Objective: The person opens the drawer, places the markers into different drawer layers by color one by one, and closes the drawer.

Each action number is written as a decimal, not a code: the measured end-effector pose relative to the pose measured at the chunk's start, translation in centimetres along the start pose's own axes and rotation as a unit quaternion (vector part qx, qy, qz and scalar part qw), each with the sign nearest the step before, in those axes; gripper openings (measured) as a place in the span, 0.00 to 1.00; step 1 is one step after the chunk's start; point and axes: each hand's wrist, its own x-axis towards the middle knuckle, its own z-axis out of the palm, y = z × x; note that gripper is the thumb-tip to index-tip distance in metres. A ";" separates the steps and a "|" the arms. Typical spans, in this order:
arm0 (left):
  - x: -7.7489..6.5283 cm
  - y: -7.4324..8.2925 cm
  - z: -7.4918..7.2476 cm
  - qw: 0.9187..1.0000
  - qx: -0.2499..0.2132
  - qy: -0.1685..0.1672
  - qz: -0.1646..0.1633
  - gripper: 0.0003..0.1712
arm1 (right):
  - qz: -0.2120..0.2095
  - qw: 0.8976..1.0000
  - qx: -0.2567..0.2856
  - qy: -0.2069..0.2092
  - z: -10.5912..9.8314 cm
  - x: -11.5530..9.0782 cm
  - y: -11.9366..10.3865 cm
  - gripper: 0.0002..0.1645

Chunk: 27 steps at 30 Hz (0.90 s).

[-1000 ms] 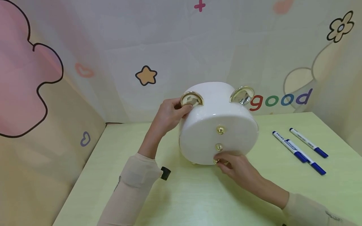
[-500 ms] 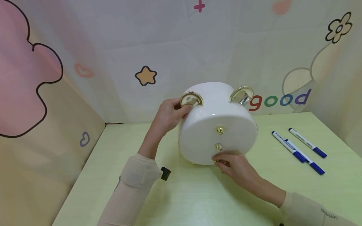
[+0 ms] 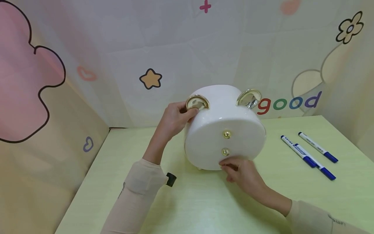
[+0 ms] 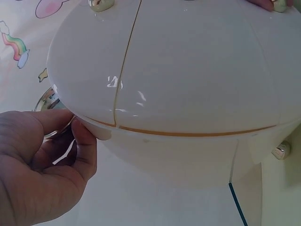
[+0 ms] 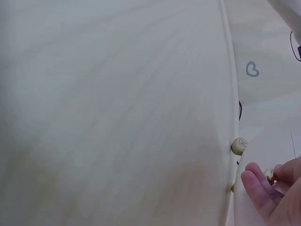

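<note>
A white, rounded box (image 3: 213, 143) stands on the table, with a column of gold knobs on its front and two gold ear-shaped pieces on top. My left hand (image 3: 175, 118) grips it at the upper left, thumb against the left gold ear (image 3: 197, 102). In the left wrist view, that thumb and a finger pinch the box's edge beside the ear. Thumb and index finger of my right hand (image 3: 248, 175) pinch the lowest gold knob (image 5: 270, 175), mostly hidden in the head view. Above it, the top knob (image 3: 227, 134) and middle knob (image 3: 225, 151) are bare.
Several white markers with blue caps lie at the right, one marker (image 3: 317, 147) apart from an overlapping pair (image 3: 306, 157). Behind the table (image 3: 193, 208) hangs a printed cloth backdrop (image 3: 181, 48).
My right hand shifts slightly left and turns a little around the lowest knob, covering more of it. The left hand and the box hold their place.
</note>
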 end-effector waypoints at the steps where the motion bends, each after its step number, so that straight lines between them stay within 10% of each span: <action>1: 0.0 0.0 0.0 1.000 -0.001 0.003 0.001 0.10 | 0.000 1.000 0.008 0.002 0.0 0.0 0.0 0.07; 27: -0.4 0.0 0.8 0.998 0.010 0.060 0.017 0.09 | 0.018 0.998 0.052 0.018 0.2 -1.4 -0.3 0.09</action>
